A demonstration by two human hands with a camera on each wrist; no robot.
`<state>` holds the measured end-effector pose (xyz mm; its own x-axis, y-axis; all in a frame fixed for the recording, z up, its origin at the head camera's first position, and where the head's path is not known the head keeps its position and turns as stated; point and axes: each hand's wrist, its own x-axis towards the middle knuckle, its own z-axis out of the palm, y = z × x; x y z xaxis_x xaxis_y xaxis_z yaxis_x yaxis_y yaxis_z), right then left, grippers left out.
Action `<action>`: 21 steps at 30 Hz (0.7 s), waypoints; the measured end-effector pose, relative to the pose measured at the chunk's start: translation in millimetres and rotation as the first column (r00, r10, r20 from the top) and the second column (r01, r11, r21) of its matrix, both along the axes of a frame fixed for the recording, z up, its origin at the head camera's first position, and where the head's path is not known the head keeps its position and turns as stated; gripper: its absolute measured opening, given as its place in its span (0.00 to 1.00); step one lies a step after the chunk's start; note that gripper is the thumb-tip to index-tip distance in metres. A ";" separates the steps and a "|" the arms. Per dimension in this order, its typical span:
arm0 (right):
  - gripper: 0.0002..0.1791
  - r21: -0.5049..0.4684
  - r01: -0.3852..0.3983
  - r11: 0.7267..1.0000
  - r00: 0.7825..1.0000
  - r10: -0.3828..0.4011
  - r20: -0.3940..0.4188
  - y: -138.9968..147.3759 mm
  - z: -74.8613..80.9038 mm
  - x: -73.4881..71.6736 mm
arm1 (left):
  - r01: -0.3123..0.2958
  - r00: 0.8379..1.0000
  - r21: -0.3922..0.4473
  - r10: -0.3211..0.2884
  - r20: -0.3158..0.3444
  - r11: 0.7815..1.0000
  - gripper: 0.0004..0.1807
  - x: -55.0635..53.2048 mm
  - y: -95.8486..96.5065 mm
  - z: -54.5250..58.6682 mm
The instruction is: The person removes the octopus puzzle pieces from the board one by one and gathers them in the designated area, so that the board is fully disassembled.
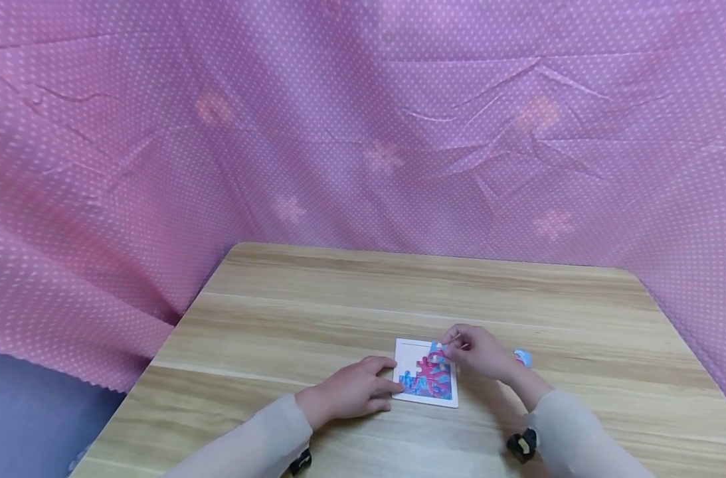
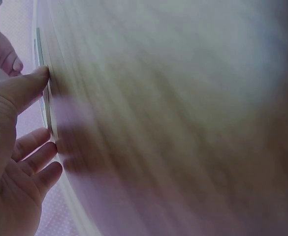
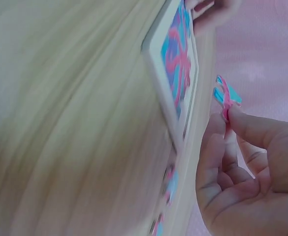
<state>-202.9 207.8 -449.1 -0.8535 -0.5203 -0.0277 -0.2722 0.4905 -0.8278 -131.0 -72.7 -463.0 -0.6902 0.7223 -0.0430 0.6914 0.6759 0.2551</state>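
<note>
A square jigsaw puzzle tray point(image 1: 425, 400) with a white border lies on the wooden table, its pink and blue picture filled in along the bottom and right. The upper left of its white base shows bare. My left hand point(image 1: 355, 390) rests at the tray's left edge, thumb and fingers spread and fairly straight. Above the tray's upper right corner, my right hand point(image 1: 479, 353) pinches a puzzle piece point(image 3: 226, 96) between thumb and forefinger. That piece is pink and blue and held up off the board in the right wrist view.
To the right of the tray, beyond the right hand, lies a loose puzzle piece point(image 1: 523, 356). The right wrist view shows two loose pieces on the table, one close to the tray point(image 3: 158, 83). A pink dotted curtain point(image 1: 363, 133) hangs behind the wooden table point(image 1: 315, 299).
</note>
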 end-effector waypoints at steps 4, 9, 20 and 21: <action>0.06 0.009 0.011 1.000 1.000 -0.011 -0.005 14.5 0.0 1.3 | -0.014 1.000 0.000 0.014 0.017 1.000 0.20 0.0 0.0 0.3; 0.06 0.011 0.002 1.000 1.000 -0.002 0.000 29.1 -3.8 3.0 | -0.014 1.000 0.009 0.014 0.016 1.000 0.21 -0.2 -0.2 -2.4; 0.04 0.022 -0.018 1.000 0.999 0.017 0.030 45.3 -11.7 9.7 | 0.001 1.000 0.001 -0.001 -0.010 1.000 0.21 0.3 -1.2 -4.3; 0.04 0.034 -0.014 0.999 1.000 0.013 0.021 45.5 -11.8 10.3 | -0.001 1.000 -0.001 0.001 -0.009 1.000 0.21 0.3 -1.1 -4.2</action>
